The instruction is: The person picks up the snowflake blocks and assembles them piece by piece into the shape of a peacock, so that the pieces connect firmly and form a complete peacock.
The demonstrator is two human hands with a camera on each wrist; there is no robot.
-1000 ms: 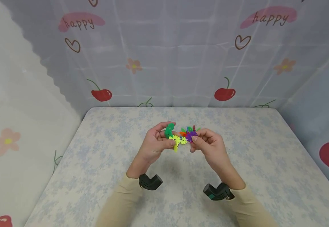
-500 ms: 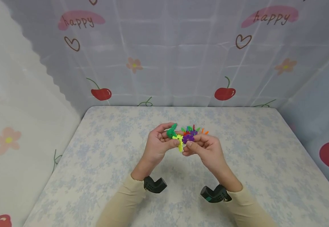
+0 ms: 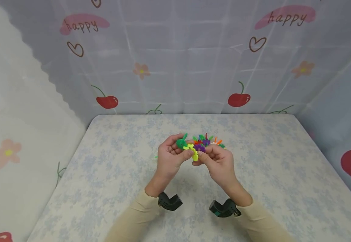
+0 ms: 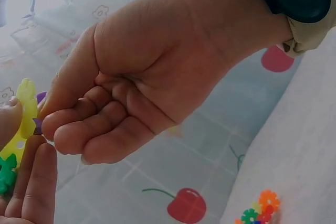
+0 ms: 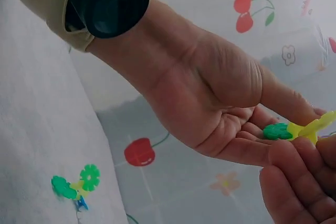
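My left hand pinches a yellow snowflake-shaped building disc that is joined to a green disc piece. Opposite it, my right hand holds a purple snowflake disc between thumb and fingers. The purple disc meets the yellow part, but how deeply they fit is hidden by the fingertips. In the left wrist view, the yellow disc stands upright between the hands, with slivers of purple beside it. The right wrist view shows the green piece within the left hand's fingers.
Behind the hands, a multicoloured cluster of discs lies on the patterned tabletop. A bit of green shows left of my left hand. A printed curtain encloses the table's back and sides.
My left hand has moved right and my right hand left, so the purple disc has come closer to the yellow one. More of the cluster behind, including orange discs, has come into view.
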